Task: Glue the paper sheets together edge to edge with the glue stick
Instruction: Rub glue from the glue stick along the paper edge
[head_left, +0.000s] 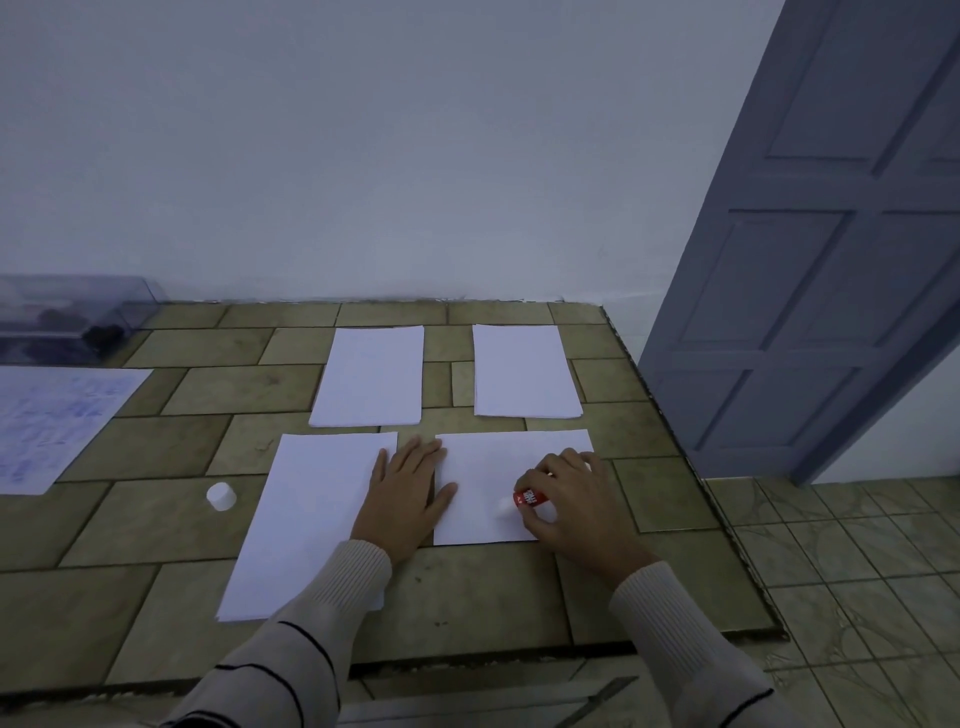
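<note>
Here, the red glue stick with its white tip bared lies nearly flat, tip pointing left and touching the near-right white paper sheet in that sheet's lower right part. The right hand grips the stick, its fingers curled over the red barrel and the thumb beneath. The left hand lies flat, palm down and fingers straight, spanning the strip of table between the two near sheets. Its outer edge rests on the near-left white paper sheet and its thumb on the left edge of the near-right sheet. The two near sheets lie side by side but apart. Behind them are the far-left white paper sheet and the far-right white paper sheet, also apart; whether each is one sheet or a thin stack cannot be told. All rest on the olive-green tiled table. A white cylindrical cap stands just left of the near-left sheet. At the left edge lie a blue-printed paper sheet and, behind it, a clear plastic box against the white wall. A grey-blue panelled door stands to the right, beyond the table's edge.
</note>
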